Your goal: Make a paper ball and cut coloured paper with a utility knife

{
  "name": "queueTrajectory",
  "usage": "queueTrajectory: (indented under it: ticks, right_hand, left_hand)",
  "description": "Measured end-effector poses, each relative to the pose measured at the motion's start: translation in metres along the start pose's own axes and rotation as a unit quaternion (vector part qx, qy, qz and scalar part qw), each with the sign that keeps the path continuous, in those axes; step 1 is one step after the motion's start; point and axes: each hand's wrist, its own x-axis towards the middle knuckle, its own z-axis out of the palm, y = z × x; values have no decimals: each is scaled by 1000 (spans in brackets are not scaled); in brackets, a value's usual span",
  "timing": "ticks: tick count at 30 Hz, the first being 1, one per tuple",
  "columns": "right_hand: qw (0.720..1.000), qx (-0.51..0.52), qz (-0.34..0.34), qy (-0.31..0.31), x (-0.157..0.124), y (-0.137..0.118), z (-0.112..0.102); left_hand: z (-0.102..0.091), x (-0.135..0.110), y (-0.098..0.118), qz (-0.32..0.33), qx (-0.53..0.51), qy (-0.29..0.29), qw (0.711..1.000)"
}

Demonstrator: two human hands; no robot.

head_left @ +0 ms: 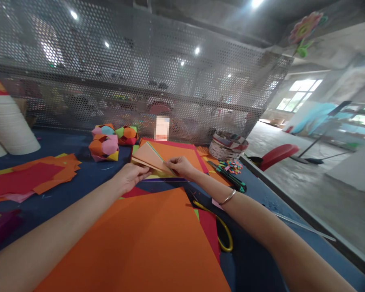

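My left hand (136,175) grips the lower left edge of a pale orange folded paper (150,156), its fingers partly under the sheet. At the right corner of that paper, my right hand (179,166) pinches the edge between thumb and fingers. The folded paper is tilted, and a thin green line runs along its upper right edge. Beneath it lies a stack of coloured paper (187,156), orange and red on top. Closer to me is a large orange sheet (140,243), with red paper showing under its right side.
Yellow-handled scissors (226,233) and a green-black box cutter (231,178) lie to the right, near a woven basket (228,145). Folded paper balls (103,147), cut paper pieces (33,176) and stacked paper cups (12,121) are on the left. A perforated metal screen (176,81) rises behind.
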Motion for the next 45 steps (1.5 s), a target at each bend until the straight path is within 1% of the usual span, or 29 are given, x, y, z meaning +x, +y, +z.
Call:
queueTrajectory:
  ticks: [3, 7, 10, 13, 16, 18, 24, 34, 38, 45]
  right_hand:
    - [998, -30, -44, 21, -1, -3, 2]
    - [988, -65, -132, 55, -3, -14, 7]
    - [977, -95, -187, 34, -5, -24, 7]
    - [970, -120, -213, -9, -6, -29, 4]
    - [966, -131, -222, -37, -4, -28, 2]
    - [965, -133, -223, -44, -2, -25, 1]
    - [967, -129, -216, -37, 5, -15, 1]
    - [969, -121, -214, -38, 7, -6, 2]
    - [968, -123, -214, -36, 8, -5, 3]
    - [967, -133, -215, -34, 6, -6, 3]
  left_hand:
    - [-2, 3, -1, -5, 7, 5, 1000]
    - [-7, 7, -2, -19, 17, 4, 1000]
    - [-8, 9, -2, -22, 21, 6, 1000]
    - [-8, 10, -2, -24, 27, 8, 999]
    - [-7, 9, -1, -26, 33, 4, 999]
    - [-7, 8, -1, -28, 36, 4, 999]
    - [-8, 9, -1, -32, 36, 9, 999]
    - [-12, 12, -4, -27, 14, -3, 1000]
    - [-11, 8, -4, -11, 1, -8, 1000]
    - [-10, 5, -3, -6, -5, -13, 1000]
